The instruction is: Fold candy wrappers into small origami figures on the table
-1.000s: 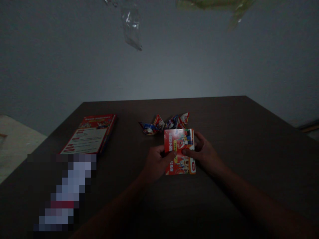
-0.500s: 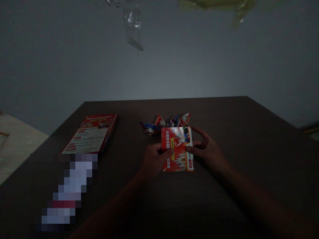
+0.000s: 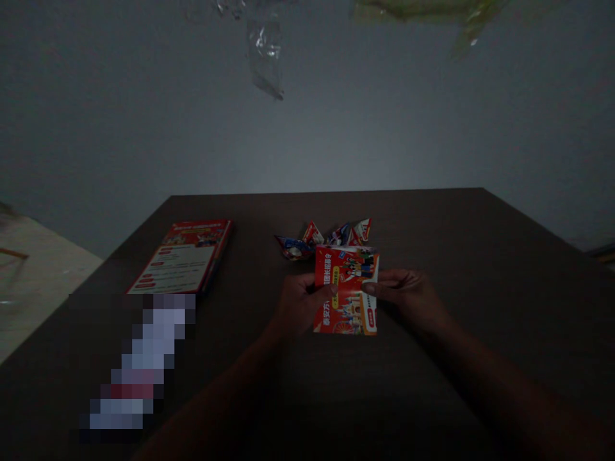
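Note:
Between my two hands is a red printed leaflet [image 3: 353, 314], turned sideways so its large white lettering runs up its left side. My left hand [image 3: 300, 301] pinches the left edge, thumb on the front and fingers behind. My right hand [image 3: 408, 291] grips the right edge the same way, thumb pressed on the front. Just beyond the leaflet lie folded paper shapes with pointed tips, a blue and red one [image 3: 295, 248] and another [image 3: 348, 235] partly hidden by the leaflet's top edge.
A stack of red and white leaflets [image 3: 185, 262] lies on the dark table [image 3: 432, 224] to the left. In front of it is a pixelated patch [image 3: 144, 365] whose content I cannot make out. A pale wall [image 3: 365, 141] with clear tape [image 3: 266, 57] rises behind the table.
The fingers of my right hand have drawn in together behind the leaflet's right edge. The view has shifted slightly, and my left hand keeps its hold.

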The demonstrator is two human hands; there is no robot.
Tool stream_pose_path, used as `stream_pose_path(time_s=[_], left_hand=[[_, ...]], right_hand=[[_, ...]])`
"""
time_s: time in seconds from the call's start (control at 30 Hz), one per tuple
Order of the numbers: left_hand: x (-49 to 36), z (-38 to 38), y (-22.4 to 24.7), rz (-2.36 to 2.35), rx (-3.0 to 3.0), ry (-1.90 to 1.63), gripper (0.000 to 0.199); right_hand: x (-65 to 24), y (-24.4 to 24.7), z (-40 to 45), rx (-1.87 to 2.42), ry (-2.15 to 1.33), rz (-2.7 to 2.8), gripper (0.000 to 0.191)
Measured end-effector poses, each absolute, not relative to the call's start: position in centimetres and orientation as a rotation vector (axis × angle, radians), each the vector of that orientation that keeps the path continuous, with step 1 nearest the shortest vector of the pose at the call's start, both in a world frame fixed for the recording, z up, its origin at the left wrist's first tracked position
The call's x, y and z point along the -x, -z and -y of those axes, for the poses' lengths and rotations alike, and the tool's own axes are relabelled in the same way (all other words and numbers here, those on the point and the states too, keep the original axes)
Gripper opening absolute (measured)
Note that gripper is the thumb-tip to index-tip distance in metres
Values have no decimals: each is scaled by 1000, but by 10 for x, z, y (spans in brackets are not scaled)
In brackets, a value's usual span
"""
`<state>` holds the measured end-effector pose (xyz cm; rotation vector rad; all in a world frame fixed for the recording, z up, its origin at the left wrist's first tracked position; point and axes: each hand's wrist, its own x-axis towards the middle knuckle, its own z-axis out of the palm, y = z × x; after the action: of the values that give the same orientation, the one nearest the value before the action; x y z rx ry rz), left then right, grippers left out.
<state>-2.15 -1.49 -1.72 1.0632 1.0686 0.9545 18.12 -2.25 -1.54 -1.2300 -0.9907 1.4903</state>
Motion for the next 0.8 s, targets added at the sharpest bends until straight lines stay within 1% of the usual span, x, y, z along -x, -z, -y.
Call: stream_pose_path(time_s=[0.13, 0.3, 0.5, 0.67, 0.8], left_hand=[[21, 15, 18, -1042, -1039, -955, 31], [22, 15, 20, -1041, -1006, -955, 33], [23, 16, 22, -990, -996, -966, 29], [22, 15, 23, -984, -1002, -962, 28], [22, 15, 22, -995, -986, -935, 27]], right_hand=[[-183, 19, 20, 1194, -1503, 1012, 25], [-183, 20, 20, 1249, -1458, 1064, 19], [-182, 18, 22, 1226, -1467, 1086, 23], [-183, 20, 23, 1189, -1441, 1098, 19], [-183, 18, 23, 1217, -1412, 1080, 20]])
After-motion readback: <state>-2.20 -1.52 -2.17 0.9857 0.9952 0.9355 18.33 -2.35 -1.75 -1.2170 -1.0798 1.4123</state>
